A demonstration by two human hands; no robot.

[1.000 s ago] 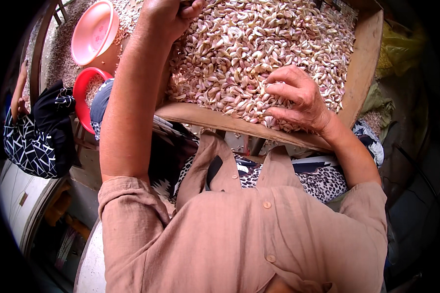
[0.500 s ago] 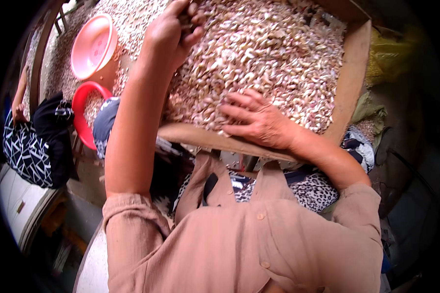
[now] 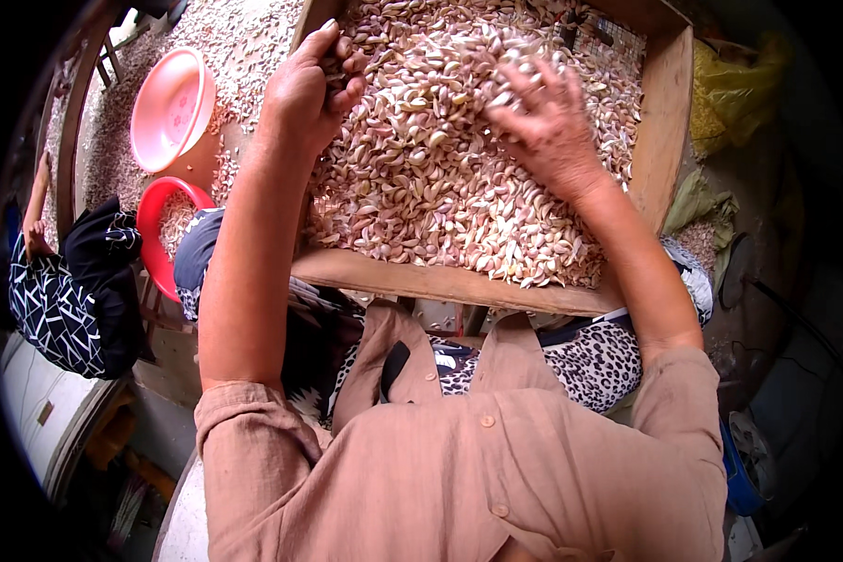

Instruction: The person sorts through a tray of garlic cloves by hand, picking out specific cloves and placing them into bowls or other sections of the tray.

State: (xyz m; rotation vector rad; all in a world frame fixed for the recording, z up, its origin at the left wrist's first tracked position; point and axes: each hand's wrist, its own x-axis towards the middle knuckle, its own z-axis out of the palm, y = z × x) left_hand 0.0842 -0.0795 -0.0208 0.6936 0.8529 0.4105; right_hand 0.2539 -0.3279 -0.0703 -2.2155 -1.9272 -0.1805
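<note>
Left hand (image 3: 311,89) pinches cloves at the tray's (image 3: 459,286) left edge; right hand (image 3: 545,126), blurred, fingers spread wide, lies on the garlic (image 3: 431,178) filling the tray rim to rim.

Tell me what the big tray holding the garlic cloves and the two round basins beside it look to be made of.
The shallow rectangular tray looks like bare, unfinished wood: pale brown boards with grain and thick square edges. Its far corner seems to show wire mesh, though that is hard to tell. The pink round basin and the red round basin look like moulded plastic: smooth, evenly coloured, with thin rolled rims.
</note>
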